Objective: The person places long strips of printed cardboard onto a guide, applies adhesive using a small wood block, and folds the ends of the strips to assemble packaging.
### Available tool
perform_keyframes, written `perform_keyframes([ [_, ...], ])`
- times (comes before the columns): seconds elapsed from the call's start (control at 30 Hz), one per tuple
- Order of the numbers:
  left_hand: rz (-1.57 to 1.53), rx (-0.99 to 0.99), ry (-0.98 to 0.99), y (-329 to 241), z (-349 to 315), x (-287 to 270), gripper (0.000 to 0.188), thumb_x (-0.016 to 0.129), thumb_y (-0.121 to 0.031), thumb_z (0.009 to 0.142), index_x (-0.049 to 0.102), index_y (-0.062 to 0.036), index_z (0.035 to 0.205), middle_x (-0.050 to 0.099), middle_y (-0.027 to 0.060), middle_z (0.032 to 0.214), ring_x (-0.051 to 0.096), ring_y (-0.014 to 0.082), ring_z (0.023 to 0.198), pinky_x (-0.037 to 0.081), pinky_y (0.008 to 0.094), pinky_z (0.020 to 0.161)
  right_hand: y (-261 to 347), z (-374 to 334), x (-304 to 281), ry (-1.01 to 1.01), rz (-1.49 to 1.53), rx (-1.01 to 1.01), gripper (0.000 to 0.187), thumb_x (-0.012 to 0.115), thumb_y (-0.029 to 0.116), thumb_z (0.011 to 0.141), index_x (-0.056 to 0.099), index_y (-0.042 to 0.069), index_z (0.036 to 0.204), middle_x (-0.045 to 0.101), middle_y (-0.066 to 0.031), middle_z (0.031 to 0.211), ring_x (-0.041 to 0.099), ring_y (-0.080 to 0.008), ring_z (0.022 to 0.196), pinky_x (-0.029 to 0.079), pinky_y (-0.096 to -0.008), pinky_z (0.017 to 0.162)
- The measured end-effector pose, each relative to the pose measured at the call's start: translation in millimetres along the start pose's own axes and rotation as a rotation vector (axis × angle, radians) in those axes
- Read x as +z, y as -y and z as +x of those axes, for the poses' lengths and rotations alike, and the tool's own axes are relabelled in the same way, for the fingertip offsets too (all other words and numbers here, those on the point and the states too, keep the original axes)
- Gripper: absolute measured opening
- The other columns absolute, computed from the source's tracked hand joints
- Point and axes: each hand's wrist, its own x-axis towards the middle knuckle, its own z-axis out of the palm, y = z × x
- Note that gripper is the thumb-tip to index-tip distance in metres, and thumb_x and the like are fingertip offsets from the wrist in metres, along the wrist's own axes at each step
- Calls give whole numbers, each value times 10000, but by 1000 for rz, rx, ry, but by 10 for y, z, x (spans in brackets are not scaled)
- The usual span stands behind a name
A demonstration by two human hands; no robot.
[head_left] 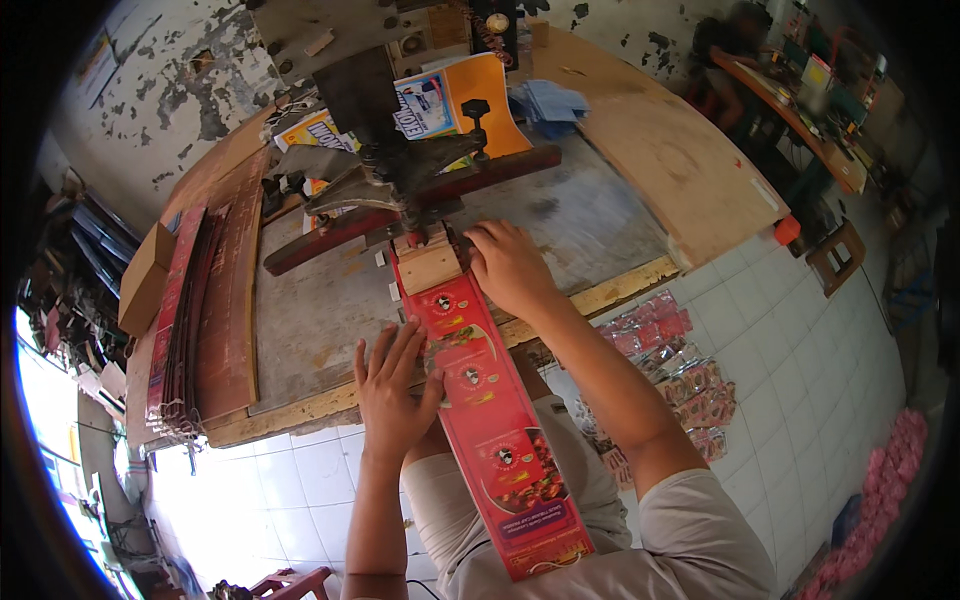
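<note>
A long red printed cardboard strip (480, 400) runs from the press bed down over my lap. Its far end lies beneath a pale wooden block (430, 268) under the head of a dark metal press (395, 165). My left hand (393, 385) rests against the strip's left edge, with its fingers spread apart. Beside the block, on the right, is my right hand (512, 262); its fingers are loosely bent and apart, the tips close to the block and the strip's edge. A dark red crossbar (500, 180) spans behind the block.
Flat red cardboard pieces (180, 310) are stacked on the table's left, beside a brown box (147, 280). Bundled small packets (670, 370) lie on the tiled floor at right. Blue sheets (555, 103) sit behind the press. Another person (735, 50) sits at a far desk.
</note>
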Motion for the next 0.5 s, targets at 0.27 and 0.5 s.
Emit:
perform_keyframes([
  [0.27, 6, 16, -36, -8, -19, -18, 575, 735, -254, 984, 673, -119, 1540, 641, 43, 1642, 526, 346, 1566, 273, 598, 1340, 232, 53, -209, 23, 375, -158, 332, 831, 206, 993, 711, 18, 1238, 735, -155, 1386, 727, -394, 1172, 580, -496, 1016],
  [0.5, -33, 7, -146, 100, -167, 163, 542, 687, -249, 1004, 679, -100, 1525, 631, 79, 1653, 545, 330, 1557, 324, 562, 1312, 218, -123, -367, 160, 444, -155, 353, 878, 196, 954, 714, 44, 1227, 727, -128, 1379, 705, -374, 1255, 586, -476, 1047],
])
